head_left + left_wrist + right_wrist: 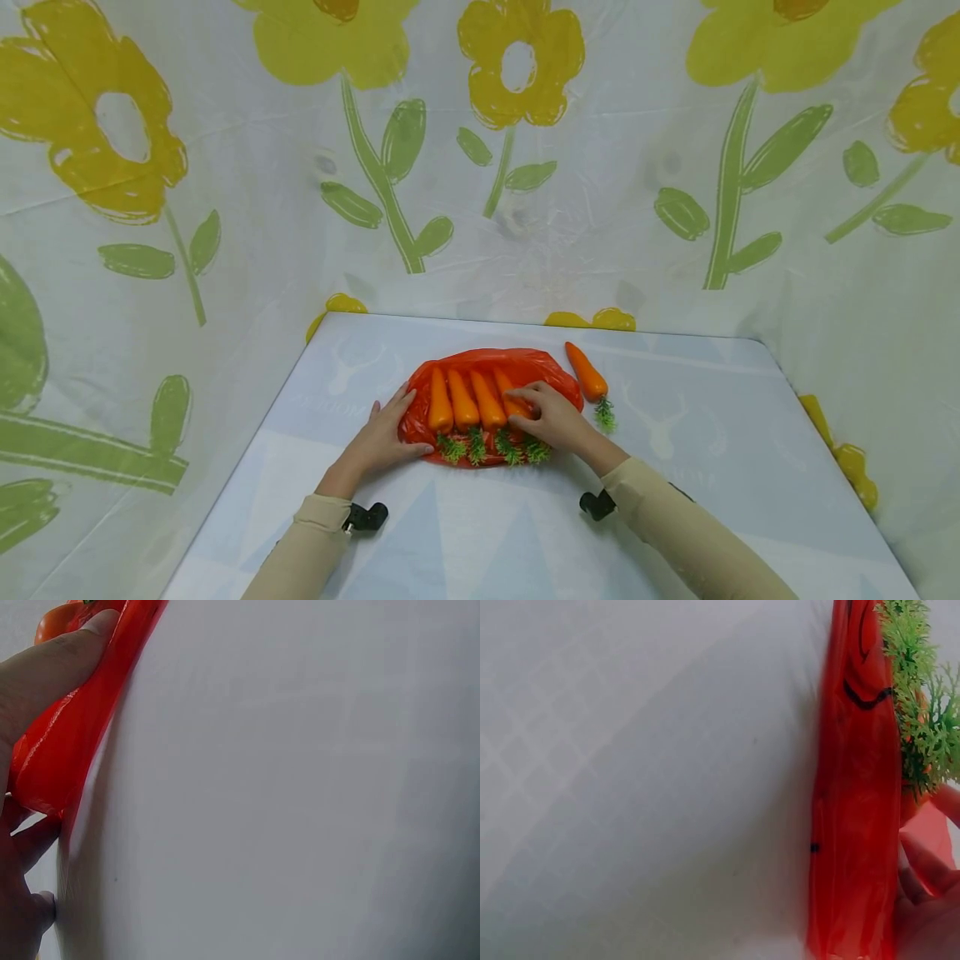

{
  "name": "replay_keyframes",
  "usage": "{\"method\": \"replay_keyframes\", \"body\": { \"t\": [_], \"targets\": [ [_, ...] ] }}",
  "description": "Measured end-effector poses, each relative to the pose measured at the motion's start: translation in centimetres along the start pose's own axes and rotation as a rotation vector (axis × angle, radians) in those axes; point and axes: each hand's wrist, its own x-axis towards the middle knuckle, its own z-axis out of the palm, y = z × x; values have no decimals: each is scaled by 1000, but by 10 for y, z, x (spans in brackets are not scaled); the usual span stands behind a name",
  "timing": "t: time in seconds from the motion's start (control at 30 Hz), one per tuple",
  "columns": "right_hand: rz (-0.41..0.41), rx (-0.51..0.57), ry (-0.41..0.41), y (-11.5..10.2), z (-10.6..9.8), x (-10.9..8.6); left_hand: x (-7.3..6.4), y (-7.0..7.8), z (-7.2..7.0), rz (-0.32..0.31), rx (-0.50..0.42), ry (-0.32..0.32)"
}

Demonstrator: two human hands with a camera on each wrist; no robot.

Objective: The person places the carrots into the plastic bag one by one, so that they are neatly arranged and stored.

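A red plastic bag (pixel 534 363) lies spread on the table, with several orange carrots (pixel 462 402) side by side on it. Their green leafy tops (pixel 452 449) point toward the person. My right hand (pixel 561 418) pinches the rightmost carrot (pixel 501 380) of the row and covers part of it. At the bag's left edge, my left hand (pixel 381 437) rests with fingers spread. The left wrist view shows the thumb (pixel 64 664) laid straight over the red plastic. Leafy green (pixel 911 697) hangs over the bag's edge in the right wrist view.
One more carrot (pixel 587 372) lies right of the bag on the table (pixel 675 483), its leafy top toward the person. White cloth (pixel 600 183) printed with yellow flowers surrounds the table at the back and sides.
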Motion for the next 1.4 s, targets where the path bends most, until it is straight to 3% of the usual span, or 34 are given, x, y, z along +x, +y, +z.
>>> {"method": "replay_keyframes", "body": {
  "t": [0.23, 0.6, 1.0, 1.4],
  "targets": [
    [-29, 10, 27, 1, -3, -4, 0, 0, 0, 11, -6, 4],
    [-145, 54, 151, 10, -13, -12, 0, -2, 1, 18, 0, 9],
    [-193, 115, 216, 17, -25, -20, 0, -2, 1, 14, 1, 7],
    [-160, 163, 257, 31, -38, -26, 0, -2, 1, 20, -1, 14]
  ]
}}
